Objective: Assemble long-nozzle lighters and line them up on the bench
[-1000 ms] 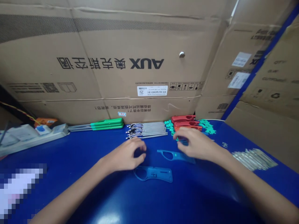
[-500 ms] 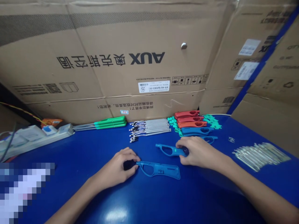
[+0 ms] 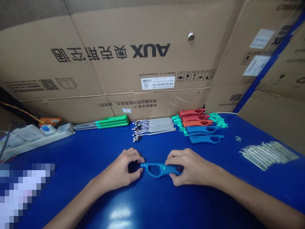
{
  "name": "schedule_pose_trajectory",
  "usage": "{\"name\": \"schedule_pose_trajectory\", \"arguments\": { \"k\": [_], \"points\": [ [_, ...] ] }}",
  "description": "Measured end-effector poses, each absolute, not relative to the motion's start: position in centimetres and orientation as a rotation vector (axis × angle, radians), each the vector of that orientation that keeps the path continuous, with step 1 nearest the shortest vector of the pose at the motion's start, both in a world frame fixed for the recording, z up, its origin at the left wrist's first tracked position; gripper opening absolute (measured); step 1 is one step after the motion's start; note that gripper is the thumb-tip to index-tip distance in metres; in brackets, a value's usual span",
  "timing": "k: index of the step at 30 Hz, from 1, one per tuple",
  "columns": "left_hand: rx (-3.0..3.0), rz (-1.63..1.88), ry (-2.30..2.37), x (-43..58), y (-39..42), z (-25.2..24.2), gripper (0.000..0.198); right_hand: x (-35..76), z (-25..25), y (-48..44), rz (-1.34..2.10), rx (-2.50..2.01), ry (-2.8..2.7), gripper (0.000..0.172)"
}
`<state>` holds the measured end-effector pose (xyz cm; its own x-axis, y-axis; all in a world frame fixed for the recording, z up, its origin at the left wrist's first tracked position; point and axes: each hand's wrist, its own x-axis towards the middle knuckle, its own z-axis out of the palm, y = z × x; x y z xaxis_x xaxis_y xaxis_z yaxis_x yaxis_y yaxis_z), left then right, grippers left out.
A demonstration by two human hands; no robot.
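Observation:
A blue lighter casing [image 3: 159, 171] with a trigger loop lies across the middle of the table between my hands. My left hand [image 3: 130, 167] pinches its narrow tip between thumb and fingers. At the wide end, my right hand [image 3: 190, 168] grips the upper casing half, thumb on the near side and fingers on the far side. A small green spot and a dark round thing [image 3: 179, 168] show on this half near the right fingers. It covers the lower half, so I cannot tell whether the two are fully seated.
Green-handled lighters [image 3: 111, 121], silver tubes with wires [image 3: 162, 125], teal parts [image 3: 218, 120], and red, orange and blue casings [image 3: 205, 139] line the back by the cardboard wall [image 3: 107, 73]. Metal tubes [image 3: 269, 155] lie right; a power strip [image 3: 40, 143] stands left.
My right hand has brought its blue casing half left and down onto the half at my left hand. The left hand keeps its pinch on the tip. The view has tilted slightly down.

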<state>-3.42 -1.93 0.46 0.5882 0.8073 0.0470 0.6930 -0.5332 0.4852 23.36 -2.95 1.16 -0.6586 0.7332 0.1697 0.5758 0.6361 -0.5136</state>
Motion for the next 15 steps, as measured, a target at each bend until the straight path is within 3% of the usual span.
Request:
{"name": "schedule_pose_trajectory", "arguments": {
  "k": [15],
  "points": [
    [2.418,0.374,1.106,-4.27,-1.37,1.32,0.016,23.33,0.79,-2.69,0.638,-1.019,-2.48,0.027]
  ]
}}
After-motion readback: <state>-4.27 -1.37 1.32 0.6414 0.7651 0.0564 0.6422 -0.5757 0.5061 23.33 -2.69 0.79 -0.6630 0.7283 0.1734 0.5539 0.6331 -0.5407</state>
